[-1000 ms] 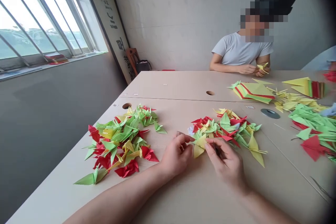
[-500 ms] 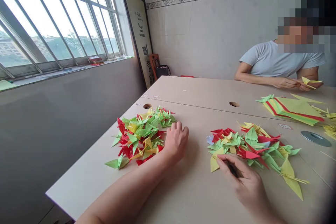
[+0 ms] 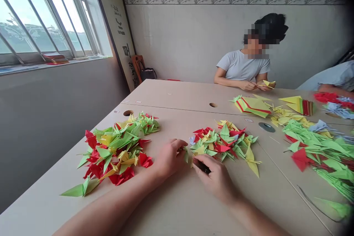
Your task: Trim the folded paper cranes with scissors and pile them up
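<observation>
My left hand (image 3: pixel 172 158) is closed, with a green folded paper crane (image 3: pixel 186 154) partly showing at its curled fingers. Close beside it, my right hand (image 3: pixel 217 177) grips a dark, slim tool (image 3: pixel 204 167) whose kind I cannot make out. The right fingertips are at the near edge of a pile of red, green and yellow paper cranes (image 3: pixel 222 147). To the left of my left hand lies a larger heap of paper cranes (image 3: pixel 121 143), with a single green crane (image 3: pixel 83 188) at its near end.
Across the table (image 3: pixel 155 96) a person in a light shirt (image 3: pixel 243 67) holds a yellow folded paper (image 3: pixel 269 84). Stacked paper sheets (image 3: pixel 251 105) and rows of green cranes (image 3: pixel 320 140) lie to the right. Another person's arm (image 3: pixel 332 81) shows at the far right.
My left hand has left the heap and come over beside my right hand, with a green crane in its fingers. The view has swung right, showing more cranes and another person.
</observation>
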Motion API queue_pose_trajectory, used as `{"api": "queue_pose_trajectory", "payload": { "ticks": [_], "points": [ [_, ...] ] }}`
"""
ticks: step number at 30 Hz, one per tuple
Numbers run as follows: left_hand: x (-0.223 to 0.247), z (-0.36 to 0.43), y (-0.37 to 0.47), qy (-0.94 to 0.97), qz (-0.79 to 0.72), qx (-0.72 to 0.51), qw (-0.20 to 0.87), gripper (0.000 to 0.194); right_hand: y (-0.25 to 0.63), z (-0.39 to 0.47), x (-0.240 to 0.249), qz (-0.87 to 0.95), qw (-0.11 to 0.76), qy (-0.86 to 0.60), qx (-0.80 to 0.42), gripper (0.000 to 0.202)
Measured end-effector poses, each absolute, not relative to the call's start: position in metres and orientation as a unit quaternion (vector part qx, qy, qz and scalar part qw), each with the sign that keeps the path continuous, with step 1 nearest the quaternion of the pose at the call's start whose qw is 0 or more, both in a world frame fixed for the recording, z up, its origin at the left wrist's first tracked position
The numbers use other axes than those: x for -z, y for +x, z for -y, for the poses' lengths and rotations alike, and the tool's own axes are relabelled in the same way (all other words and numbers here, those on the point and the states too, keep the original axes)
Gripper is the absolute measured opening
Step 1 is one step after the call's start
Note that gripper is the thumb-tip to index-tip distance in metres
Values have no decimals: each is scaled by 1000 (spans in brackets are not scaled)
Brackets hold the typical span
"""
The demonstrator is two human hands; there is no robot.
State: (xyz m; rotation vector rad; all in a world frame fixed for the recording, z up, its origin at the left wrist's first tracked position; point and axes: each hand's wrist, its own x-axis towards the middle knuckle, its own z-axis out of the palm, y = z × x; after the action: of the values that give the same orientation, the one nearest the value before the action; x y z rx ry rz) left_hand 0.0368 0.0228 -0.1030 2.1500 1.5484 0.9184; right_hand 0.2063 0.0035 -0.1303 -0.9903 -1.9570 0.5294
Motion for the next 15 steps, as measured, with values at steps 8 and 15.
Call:
{"api": "queue_pose_trajectory", "payload": {
  "ticks": [8,15],
  "points": [
    [121,-21,44,756,-515,-340,219,24,205,-4,123,746,443,-445,-221,24],
    [117,-24,40,763,-513,-336,205,10,205,-4,122,775,448,-395,-208,29]
  ]
}}
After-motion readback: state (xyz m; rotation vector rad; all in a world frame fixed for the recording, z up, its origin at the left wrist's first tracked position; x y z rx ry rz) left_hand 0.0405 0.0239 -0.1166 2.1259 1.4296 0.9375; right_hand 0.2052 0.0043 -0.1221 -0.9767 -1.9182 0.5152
